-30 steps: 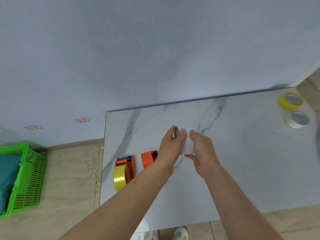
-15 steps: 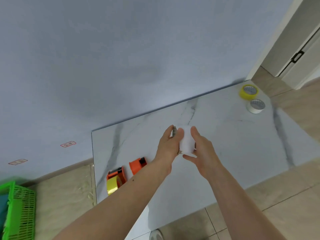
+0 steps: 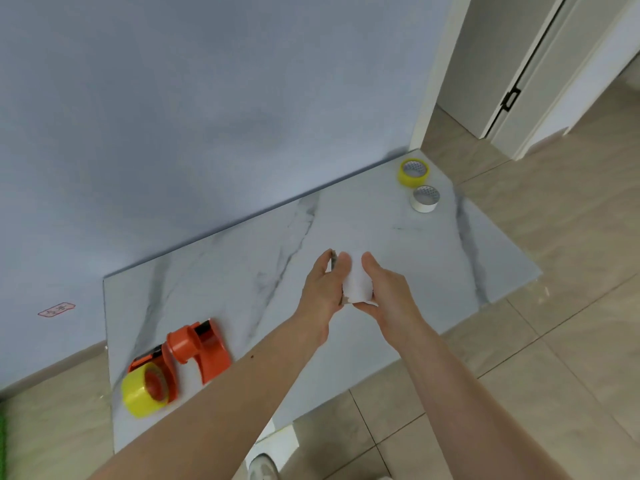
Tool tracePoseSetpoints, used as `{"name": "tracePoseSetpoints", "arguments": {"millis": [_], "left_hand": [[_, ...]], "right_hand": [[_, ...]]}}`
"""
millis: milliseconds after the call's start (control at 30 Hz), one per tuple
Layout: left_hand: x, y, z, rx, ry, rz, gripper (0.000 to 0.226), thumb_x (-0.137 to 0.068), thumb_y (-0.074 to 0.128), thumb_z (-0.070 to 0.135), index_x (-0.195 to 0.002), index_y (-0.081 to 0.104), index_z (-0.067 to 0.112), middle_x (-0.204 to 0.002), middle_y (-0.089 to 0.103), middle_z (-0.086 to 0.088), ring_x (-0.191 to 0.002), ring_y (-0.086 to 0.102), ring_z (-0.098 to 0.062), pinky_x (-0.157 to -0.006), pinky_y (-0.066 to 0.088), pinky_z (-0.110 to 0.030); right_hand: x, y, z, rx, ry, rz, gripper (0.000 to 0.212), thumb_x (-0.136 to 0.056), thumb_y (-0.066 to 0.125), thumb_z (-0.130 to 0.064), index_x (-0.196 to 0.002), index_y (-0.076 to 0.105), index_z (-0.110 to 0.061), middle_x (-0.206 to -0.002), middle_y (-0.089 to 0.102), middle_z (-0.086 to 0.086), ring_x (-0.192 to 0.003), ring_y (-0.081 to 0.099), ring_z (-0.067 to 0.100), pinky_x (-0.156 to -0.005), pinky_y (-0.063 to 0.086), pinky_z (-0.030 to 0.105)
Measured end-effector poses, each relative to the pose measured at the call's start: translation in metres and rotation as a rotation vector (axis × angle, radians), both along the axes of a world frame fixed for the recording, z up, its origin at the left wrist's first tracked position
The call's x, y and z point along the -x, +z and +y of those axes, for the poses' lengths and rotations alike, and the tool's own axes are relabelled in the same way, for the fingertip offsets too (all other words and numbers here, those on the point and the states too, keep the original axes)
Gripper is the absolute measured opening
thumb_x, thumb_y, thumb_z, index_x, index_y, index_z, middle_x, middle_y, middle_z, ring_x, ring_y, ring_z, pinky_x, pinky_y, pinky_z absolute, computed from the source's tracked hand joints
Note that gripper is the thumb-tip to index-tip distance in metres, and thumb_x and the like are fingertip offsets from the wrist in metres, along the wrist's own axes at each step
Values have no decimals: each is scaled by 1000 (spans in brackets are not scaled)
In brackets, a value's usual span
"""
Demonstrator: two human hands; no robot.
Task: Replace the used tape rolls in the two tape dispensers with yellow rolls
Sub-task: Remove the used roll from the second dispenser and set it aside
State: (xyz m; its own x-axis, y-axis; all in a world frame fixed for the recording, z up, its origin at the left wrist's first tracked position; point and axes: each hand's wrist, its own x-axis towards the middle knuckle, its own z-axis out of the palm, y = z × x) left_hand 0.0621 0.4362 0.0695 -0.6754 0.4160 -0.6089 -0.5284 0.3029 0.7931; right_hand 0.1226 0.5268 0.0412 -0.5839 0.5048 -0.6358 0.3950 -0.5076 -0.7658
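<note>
We hold a white tape roll [image 3: 358, 284] between both hands above the middle of the marble counter [image 3: 433, 258]. Our left hand [image 3: 323, 289] has its fingers curled around the roll's left side, thumb on top, and our right hand [image 3: 388, 294] wraps its fingers around the right side and underneath, so both grip the same roll. A thin dark edge shows just beside the left thumb; we cannot tell what it is.

At the near left corner of the counter lie two orange tape dispensers. One dispenser [image 3: 157, 367] carries a yellow roll [image 3: 140, 396] on its hub. The other dispenser [image 3: 199, 346], just beside it, has a bare orange hub with no roll on it.

At the far right corner, well apart from our hands, a spare yellow roll [image 3: 414, 173] lies flat, with a white roll [image 3: 425, 199] just beside it. A blue wall [image 3: 207, 98] rises behind the counter.
</note>
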Motion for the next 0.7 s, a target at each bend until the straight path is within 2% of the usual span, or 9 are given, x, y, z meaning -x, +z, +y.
{"name": "tracePoseSetpoints", "arguments": {"millis": [100, 200, 433, 567, 633, 700], "left_hand": [[-17, -2, 31, -2, -4, -12, 56, -98, 50, 45, -150, 34, 31, -142, 52, 2, -117, 58, -20, -88, 49, -29], [-27, -7, 60, 2, -8, -26, 56, -98, 50, 45, -150, 34, 30, -140, 54, 1, -117, 59, -20, -78, 50, -25], [-20, -23, 133, 6, -18, -67, 52, -97, 52, 45, -146, 40, 30, -132, 58, 0, -111, 62, -19, -72, 50, -23], [-1, -27, 181, -11, -6, -61, 31, -98, 51, 43, -128, 49, 35, -122, 61, 2, -99, 63, -13, -68, 49, -22], [9, -29, 203, -13, 6, -61, 33, -98, 51, 43, -130, 49, 35, -122, 61, 2, -95, 62, -11, -68, 49, -21], [19, -31, 225, -12, 9, -66, 39, -98, 51, 44, -135, 47, 34, -125, 61, 1, -99, 62, -14, -68, 49, -22]], "right_hand": [[-17, -4, 32, 20, -3, -11, 36, -95, 56, -42, -103, 69, -10, -111, 71, 11, -104, 69, 26, -93, 57, 43], [-27, -10, 62, 34, -2, -27, 32, -95, 57, -42, -98, 69, -12, -111, 71, 11, -104, 68, 26, -91, 57, 40], [-24, -29, 137, 45, -5, -36, 43, -94, 58, -44, -112, 68, -6, -114, 70, 13, -106, 68, 27, -90, 58, 41], [-4, -38, 186, 27, 12, -25, 46, -94, 58, -45, -115, 67, -6, -115, 70, 13, -107, 68, 27, -93, 57, 43], [6, -42, 208, 38, 14, -23, 48, -92, 59, -47, -116, 68, -6, -116, 71, 13, -107, 68, 26, -93, 57, 42], [16, -45, 229, 41, 12, -6, 49, -91, 61, -48, -116, 68, -6, -116, 71, 13, -106, 69, 25, -92, 58, 41]]}}
